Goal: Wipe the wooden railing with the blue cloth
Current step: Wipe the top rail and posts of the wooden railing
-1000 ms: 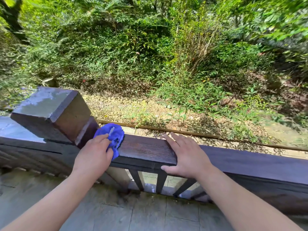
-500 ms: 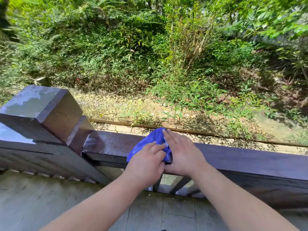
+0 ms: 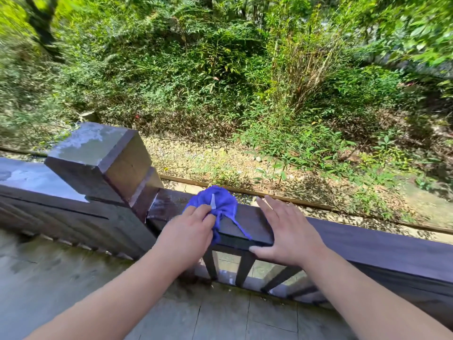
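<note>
The left hand [image 3: 188, 231] has its fingers curled into a bunched blue cloth [image 3: 220, 204] with a small white tag, pinning it down on the top of the dark brown wooden railing [image 3: 367, 244]. The cloth sits on the rail's flat top just to the right of the square, dark wooden post [image 3: 98, 155], and a tail of it hangs over the rail's near edge. The right hand [image 3: 286, 231] lies flat on the rail just beside the cloth and apart from it. Its fingers are straight and spread, its thumb rests along the near edge, and it holds nothing.

The post's cap and the rail section at far left show pale, shiny patches, and the rail next to the cloth also glistens. Under the rail stand dark slanted balusters [image 3: 242, 268]. The near floor is grey stone slabs [image 3: 220, 320]. Beyond the railing run a thin timber edging strip [image 3: 294, 200], leaf-strewn gravel and a sunlit bank of dense green shrubs [image 3: 220, 69].
</note>
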Demonstrator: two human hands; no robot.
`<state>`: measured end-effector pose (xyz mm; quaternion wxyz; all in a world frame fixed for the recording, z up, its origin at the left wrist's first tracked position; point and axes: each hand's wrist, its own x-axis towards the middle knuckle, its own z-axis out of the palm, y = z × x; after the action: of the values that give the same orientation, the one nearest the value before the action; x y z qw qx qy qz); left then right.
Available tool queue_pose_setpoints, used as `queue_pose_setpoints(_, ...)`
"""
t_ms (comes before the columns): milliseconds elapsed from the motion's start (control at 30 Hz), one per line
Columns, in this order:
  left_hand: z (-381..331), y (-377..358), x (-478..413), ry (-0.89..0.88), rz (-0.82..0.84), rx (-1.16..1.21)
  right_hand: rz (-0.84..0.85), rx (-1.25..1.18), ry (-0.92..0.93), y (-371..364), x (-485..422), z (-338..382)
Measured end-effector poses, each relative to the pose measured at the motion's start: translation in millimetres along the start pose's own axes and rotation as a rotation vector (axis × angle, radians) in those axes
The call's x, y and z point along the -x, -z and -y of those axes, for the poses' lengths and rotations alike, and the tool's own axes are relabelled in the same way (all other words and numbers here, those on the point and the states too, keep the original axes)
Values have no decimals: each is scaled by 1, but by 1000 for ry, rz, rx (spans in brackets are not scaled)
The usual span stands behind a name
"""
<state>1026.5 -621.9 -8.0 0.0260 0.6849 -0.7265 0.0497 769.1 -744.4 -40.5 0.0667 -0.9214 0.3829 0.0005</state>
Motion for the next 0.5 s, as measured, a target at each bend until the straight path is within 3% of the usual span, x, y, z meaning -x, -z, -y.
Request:
queue_pose_setpoints(267, 45, 12, 13, 277, 142, -171, 27, 12, 73, -3, -19, 37)
queue_pose_setpoints(500, 33, 17, 12, 355, 281, -328, 33, 11, 95, -1, -26, 49)
